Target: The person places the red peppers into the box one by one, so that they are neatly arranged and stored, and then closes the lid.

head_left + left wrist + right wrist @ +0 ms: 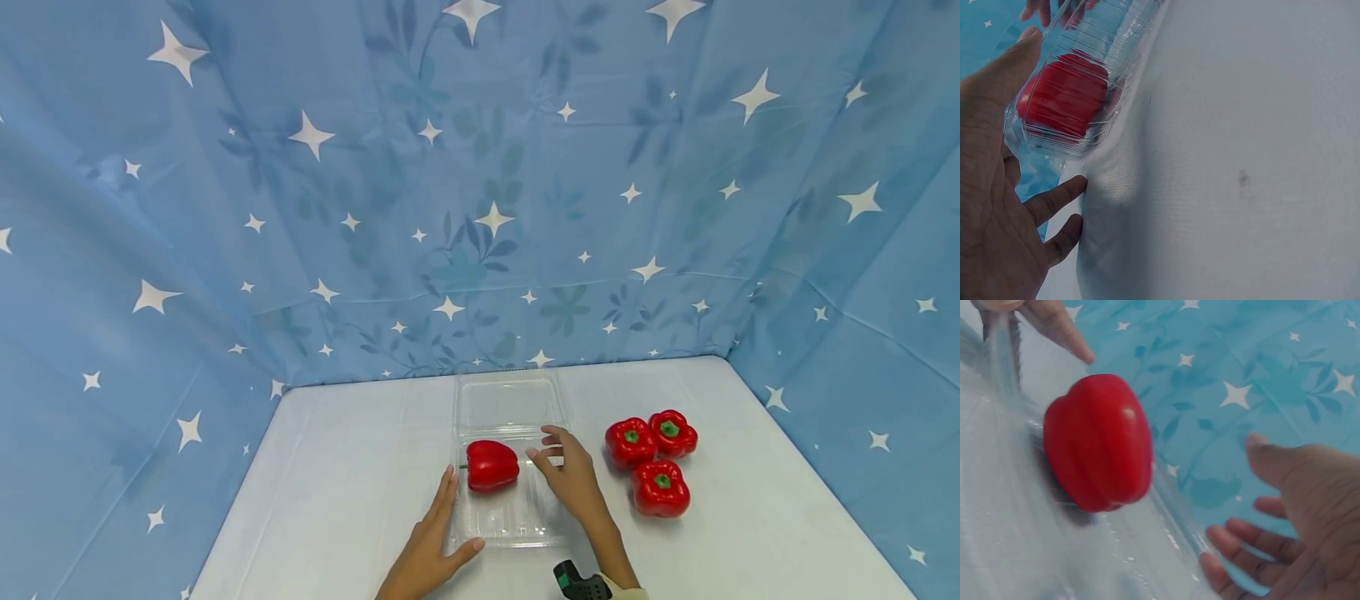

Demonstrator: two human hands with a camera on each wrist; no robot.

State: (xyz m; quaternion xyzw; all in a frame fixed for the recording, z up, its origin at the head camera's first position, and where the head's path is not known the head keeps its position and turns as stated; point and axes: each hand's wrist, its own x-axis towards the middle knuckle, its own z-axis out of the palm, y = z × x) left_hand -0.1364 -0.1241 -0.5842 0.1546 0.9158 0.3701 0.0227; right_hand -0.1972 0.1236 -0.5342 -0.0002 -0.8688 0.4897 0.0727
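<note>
A red bell pepper [492, 466] lies on its side in the left part of a clear plastic clamshell box [517, 525], its green stem pointing left. The box's lid [510, 402] lies folded back, away from the person. Along the box's left side my left hand [429, 546] rests with straight, spread fingers, and the thumb reaches over the front left corner. My right hand [572, 477] hovers over the box's right side, fingers loosely bent and apart from the pepper. Nothing sits between its fingers in the right wrist view, where the pepper [1099, 444] shows close by.
Three more red bell peppers stand grouped right of the box: one at the back left [630, 442], one at the back right [672, 434] and one in front [661, 489]. The white table [360, 467] meets a blue star-patterned curtain [420, 250] at the back and sides.
</note>
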